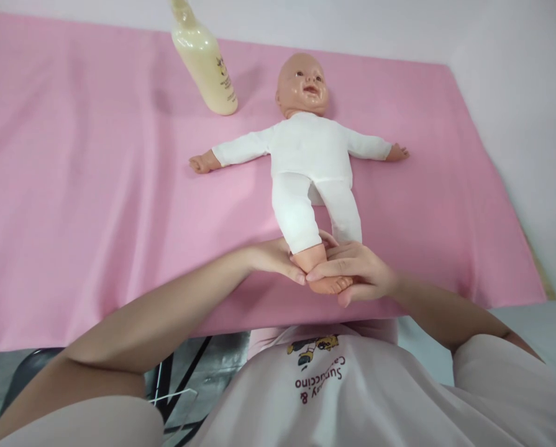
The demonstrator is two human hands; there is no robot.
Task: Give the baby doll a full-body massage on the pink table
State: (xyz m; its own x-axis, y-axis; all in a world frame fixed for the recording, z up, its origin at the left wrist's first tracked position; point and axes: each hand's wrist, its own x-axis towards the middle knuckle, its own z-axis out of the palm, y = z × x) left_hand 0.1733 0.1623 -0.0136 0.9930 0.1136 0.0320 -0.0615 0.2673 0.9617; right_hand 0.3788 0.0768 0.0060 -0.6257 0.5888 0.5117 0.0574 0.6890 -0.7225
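A baby doll (311, 149) with a white cloth body lies on its back, arms spread, its head at the far side and its legs toward me. My left hand (278, 259) is closed around the ankle of the doll's leg on the left, thumb on top and fingers passing behind. From the other side my right hand (359, 270) grips the same bare foot (328, 284), its fingers over the top and its thumb near the toes. The doll's other foot is hidden behind my right hand.
A pump bottle of pale yellow liquid (207, 71) stands left of the doll's head. Pink cloth (95, 186) covers the table, with folds on the left. A dark chair (30, 372) and metal legs show below the near edge. White walls border the far and right sides.
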